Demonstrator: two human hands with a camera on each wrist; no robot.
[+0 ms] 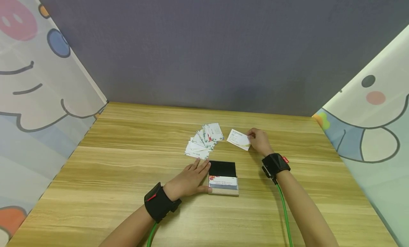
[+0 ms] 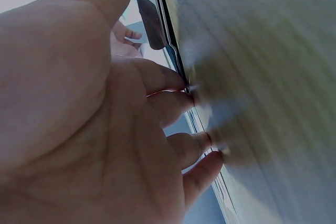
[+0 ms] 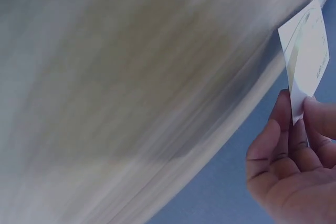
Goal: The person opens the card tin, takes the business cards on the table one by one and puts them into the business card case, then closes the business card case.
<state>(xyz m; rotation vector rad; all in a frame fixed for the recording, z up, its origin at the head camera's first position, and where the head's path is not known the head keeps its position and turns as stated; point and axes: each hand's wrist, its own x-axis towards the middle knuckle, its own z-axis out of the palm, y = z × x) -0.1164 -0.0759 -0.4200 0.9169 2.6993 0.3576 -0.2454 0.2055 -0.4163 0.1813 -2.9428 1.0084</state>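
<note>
A white business card (image 1: pixel 239 139) with a yellow-green corner is pinched between the thumb and fingers of my right hand (image 1: pixel 260 142). In the right wrist view this card (image 3: pixel 307 51) stands tilted, held by one corner. My left hand (image 1: pixel 188 179) lies with spread, fairly straight fingers against the left side of an open card case (image 1: pixel 222 169). Its thumb touches the case's lower left corner. The case has a black upper half and a light bottom edge, with a printed card (image 1: pixel 222 180) in its lower pocket. In the left wrist view, the left fingertips (image 2: pixel 202 169) touch the tabletop.
Several white printed cards (image 1: pixel 204 140) lie fanned out on the wooden table (image 1: pixel 134 162), above the case and left of the held card. A grey panel (image 1: pixel 211 55) rises behind the table. Green cables (image 1: pixel 285 215) run from the wristbands.
</note>
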